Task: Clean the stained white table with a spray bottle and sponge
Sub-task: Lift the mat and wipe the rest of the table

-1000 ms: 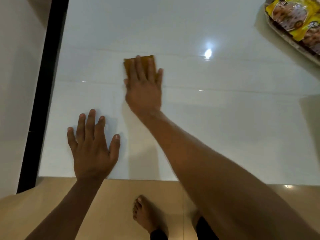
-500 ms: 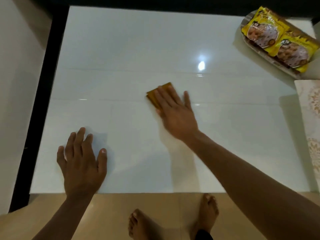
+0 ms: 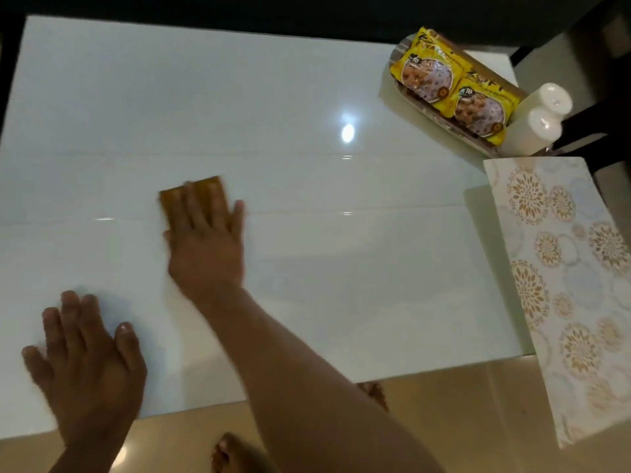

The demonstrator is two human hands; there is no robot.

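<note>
The glossy white table fills most of the view. My right hand presses flat on an orange-brown sponge left of the table's middle; my fingers cover most of the sponge and only its far and left edges show. My left hand rests flat on the table's near left edge, fingers spread, holding nothing. No spray bottle is in view. I cannot make out any stain on the shiny surface.
At the far right corner a tray holds two yellow snack packets, with two white rolls beside it. A white cloth with gold flower print covers the table's right end. Beige floor tiles and my bare feet lie below the near edge.
My right hand slid the sponge rightward and nearer, then back to the left. The view shifted, so the tray, rolls and patterned cloth came into sight. My left hand stayed flat on the table.
</note>
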